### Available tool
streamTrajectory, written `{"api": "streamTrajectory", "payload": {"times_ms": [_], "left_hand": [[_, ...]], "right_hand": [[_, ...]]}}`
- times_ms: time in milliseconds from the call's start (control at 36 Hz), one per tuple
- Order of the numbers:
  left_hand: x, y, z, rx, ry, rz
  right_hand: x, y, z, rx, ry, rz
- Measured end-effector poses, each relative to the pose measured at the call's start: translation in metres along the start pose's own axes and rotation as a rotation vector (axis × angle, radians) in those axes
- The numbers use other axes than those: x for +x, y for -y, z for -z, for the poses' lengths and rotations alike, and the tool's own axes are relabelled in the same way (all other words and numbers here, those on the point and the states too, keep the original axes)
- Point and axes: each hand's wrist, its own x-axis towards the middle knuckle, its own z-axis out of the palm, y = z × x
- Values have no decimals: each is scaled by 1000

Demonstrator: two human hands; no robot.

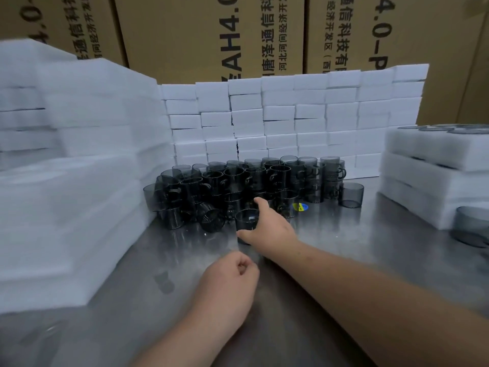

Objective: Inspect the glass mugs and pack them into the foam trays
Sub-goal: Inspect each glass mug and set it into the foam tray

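A heap of several smoky grey glass mugs (254,178) stands two layers high on the steel table (344,260). My right hand (270,226) reaches to the front of the heap and grips one mug (246,219), thumb below and fingers over its far side. My left hand (232,274) hovers over the table nearer to me, fingers curled into a loose fist with nothing in it. White foam trays are stacked at the left (68,207) and at the right (434,165), the right stack holding mugs.
A wall of white foam blocks (291,117) stands behind the mugs, with brown cardboard boxes (211,35) behind it. A single mug (351,194) stands apart at the heap's right, another (471,225) by the right trays. A blue-yellow sticker (300,207) lies near the heap.
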Motion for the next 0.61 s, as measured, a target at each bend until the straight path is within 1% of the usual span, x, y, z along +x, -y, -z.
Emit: {"api": "streamTrajectory", "payload": {"times_ms": [250, 417, 472, 611], "left_hand": [[-2, -6, 2, -88, -8, 29], [-3, -6, 2, -29, -9, -35], [-4, -7, 2, 27, 1, -56], [-8, -9, 2, 121, 25, -113]], "right_hand": [[-33, -10, 26, 199, -81, 16], [-80, -22, 43, 213, -67, 78], [-94, -27, 48, 198, -56, 96], [-113, -41, 58, 192, -75, 67]]}}
